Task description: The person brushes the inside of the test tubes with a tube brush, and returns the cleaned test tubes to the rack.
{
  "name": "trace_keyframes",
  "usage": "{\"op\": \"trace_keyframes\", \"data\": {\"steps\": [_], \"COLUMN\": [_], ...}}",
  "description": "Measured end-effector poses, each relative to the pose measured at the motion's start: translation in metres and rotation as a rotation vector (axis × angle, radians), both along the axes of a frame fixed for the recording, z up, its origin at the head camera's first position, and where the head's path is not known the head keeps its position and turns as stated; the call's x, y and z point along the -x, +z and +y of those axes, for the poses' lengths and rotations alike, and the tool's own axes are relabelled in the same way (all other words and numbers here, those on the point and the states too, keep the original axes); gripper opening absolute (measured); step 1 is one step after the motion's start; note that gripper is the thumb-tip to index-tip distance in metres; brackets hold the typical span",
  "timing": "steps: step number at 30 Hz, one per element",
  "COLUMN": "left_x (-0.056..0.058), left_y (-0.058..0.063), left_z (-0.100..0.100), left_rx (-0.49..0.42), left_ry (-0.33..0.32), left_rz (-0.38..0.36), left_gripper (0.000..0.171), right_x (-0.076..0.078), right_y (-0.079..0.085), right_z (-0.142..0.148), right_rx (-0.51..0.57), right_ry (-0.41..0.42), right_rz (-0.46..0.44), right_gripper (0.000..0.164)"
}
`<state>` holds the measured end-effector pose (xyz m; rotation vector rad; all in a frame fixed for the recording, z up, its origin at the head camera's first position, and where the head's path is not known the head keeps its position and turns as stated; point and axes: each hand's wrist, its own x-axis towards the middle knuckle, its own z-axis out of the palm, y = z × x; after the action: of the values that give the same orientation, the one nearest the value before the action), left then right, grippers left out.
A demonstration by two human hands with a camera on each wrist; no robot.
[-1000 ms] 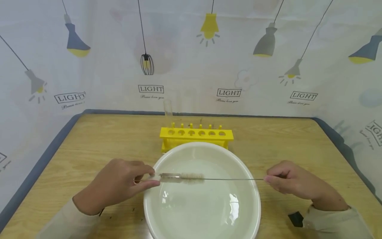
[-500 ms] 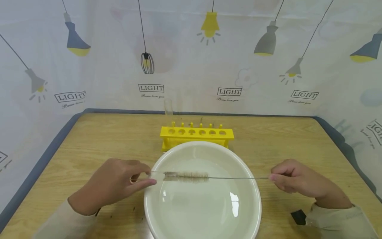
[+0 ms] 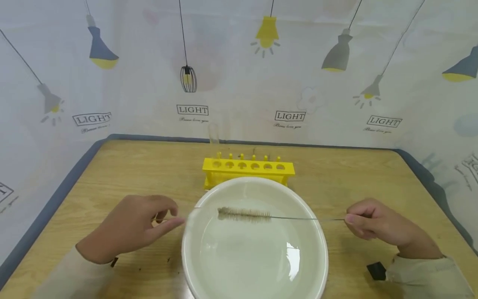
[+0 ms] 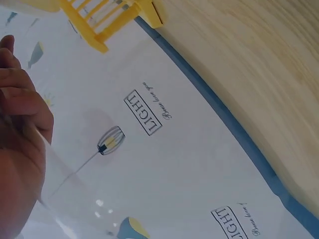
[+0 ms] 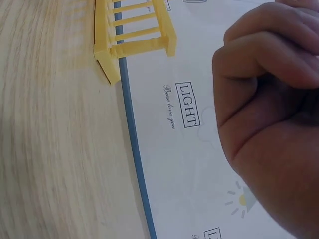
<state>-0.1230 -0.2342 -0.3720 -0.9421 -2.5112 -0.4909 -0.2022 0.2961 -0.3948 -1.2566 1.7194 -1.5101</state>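
My left hand holds a clear glass test tube between thumb and fingers, lying sideways at the left rim of a white basin. The glass is hard to make out in the head view. My right hand pinches the far end of the thin wire handle of a test tube brush. Its tan bristles hang over the basin, just right of the tube's mouth and in line with it. In the right wrist view the fingers are curled and the brush is hidden.
Behind the basin stands a yellow test tube rack with another clear test tube upright at its left end. A small black piece lies near the right sleeve. A printed curtain surrounds the wooden table.
The brush has slid out of the test tube, its bristles now fully outside the glass. My right hand has moved right with the handle, and my left hand has moved left with the tube.
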Motion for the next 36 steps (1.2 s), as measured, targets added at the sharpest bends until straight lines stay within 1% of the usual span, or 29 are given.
{"op": "trace_keyframes", "data": {"steps": [3,5,7,9,11,13,15,18,21,23,27,30,33,34,36], "left_x": [0.000,0.000,0.003,0.007,0.012,0.017,0.022,0.027,0.031,0.035,0.044,0.053,0.062,0.065,0.070], "left_y": [0.004,0.009,0.014,0.020,0.027,0.033,0.039,0.047,0.053,0.057,0.065,0.069,0.073,0.074,0.076], "left_z": [-0.009,-0.012,-0.011,-0.007,0.000,0.008,0.016,0.028,0.039,0.045,0.059,0.067,0.075,0.077,0.082], "left_rx": [-0.050,-0.101,-0.156,-0.210,-0.256,-0.297,-0.335,-0.395,-0.440,-0.464,-0.523,-0.597,-0.671,-0.681,-0.678], "left_ry": [0.035,0.039,0.036,0.019,-0.002,-0.032,-0.060,-0.098,-0.112,-0.105,-0.080,-0.079,-0.097,-0.091,-0.060], "left_rz": [-0.079,-0.135,-0.189,-0.216,-0.235,-0.250,-0.262,-0.271,-0.267,-0.277,-0.284,-0.259,-0.223,-0.209,-0.179], "left_gripper": [0.008,0.012,0.019,0.029,0.035,0.038,0.039,0.039,0.039,0.040,0.041,0.041,0.041,0.040,0.039], "right_x": [-0.002,-0.003,-0.005,-0.006,-0.008,-0.009,-0.010,-0.011,-0.012,-0.012,-0.012,-0.013,-0.014,-0.014,-0.015], "right_y": [-0.002,-0.002,-0.003,-0.003,-0.003,-0.003,-0.001,0.001,0.003,0.004,0.005,0.005,0.003,0.003,0.003], "right_z": [0.003,0.002,0.000,-0.003,-0.007,-0.010,-0.013,-0.018,-0.022,-0.024,-0.026,-0.027,-0.028,-0.028,-0.029], "right_rx": [-0.008,-0.027,-0.043,-0.051,-0.059,-0.064,-0.099,-0.150,-0.193,-0.198,-0.196,-0.209,-0.223,-0.225,-0.222], "right_ry": [-0.008,-0.013,-0.012,-0.012,-0.005,0.006,-0.010,-0.046,-0.080,-0.085,-0.089,-0.100,-0.111,-0.113,-0.113], "right_rz": [-0.034,-0.045,-0.055,-0.059,-0.070,-0.071,-0.077,-0.056,-0.040,-0.029,-0.047,-0.057,-0.065,-0.066,-0.074], "right_gripper": [0.040,0.040,0.040,0.040,0.039,0.038,0.038,0.038,0.038,0.038,0.038,0.037,0.037,0.037,0.037]}}
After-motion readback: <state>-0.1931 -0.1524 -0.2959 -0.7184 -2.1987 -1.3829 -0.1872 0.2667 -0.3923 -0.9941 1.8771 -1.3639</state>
